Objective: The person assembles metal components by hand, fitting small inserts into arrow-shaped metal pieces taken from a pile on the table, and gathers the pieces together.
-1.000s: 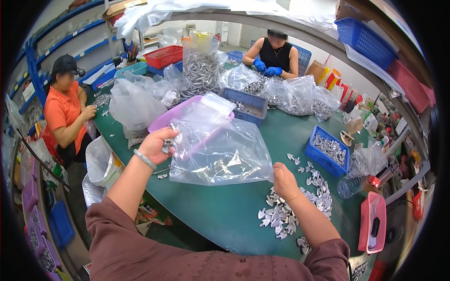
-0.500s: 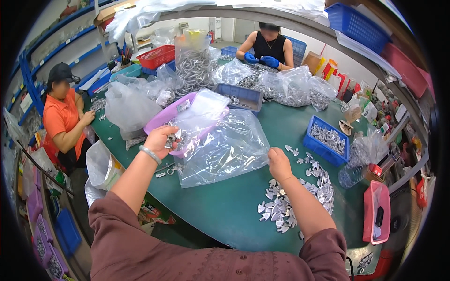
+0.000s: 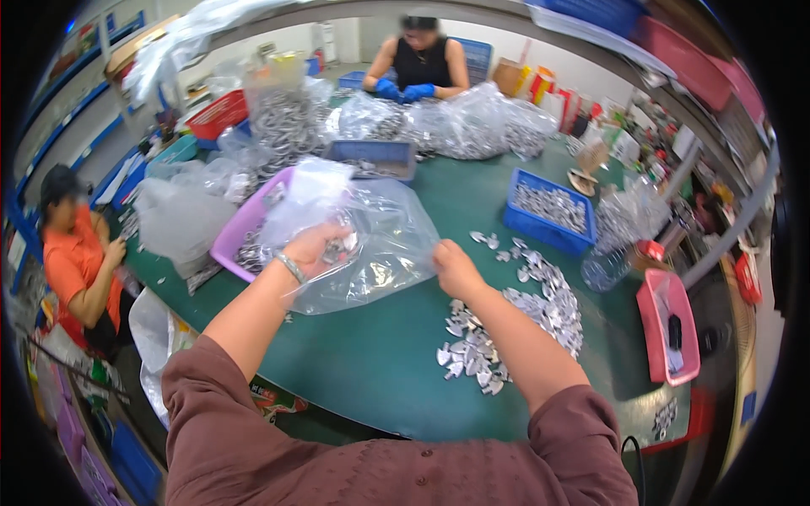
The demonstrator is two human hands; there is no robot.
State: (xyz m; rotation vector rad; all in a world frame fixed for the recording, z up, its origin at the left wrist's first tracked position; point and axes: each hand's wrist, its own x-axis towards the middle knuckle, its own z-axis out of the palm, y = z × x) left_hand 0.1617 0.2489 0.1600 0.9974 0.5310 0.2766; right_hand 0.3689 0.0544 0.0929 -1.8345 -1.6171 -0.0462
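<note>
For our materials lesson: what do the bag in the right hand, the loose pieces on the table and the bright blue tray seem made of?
Bag: thin, glossy plastic film, being see-through with creases and highlights.
Loose pieces: probably metal, silvery and partly shiny, from their grey glints; coated plastic stays possible.
Blue tray: likely moulded plastic, its walls evenly coloured.
</note>
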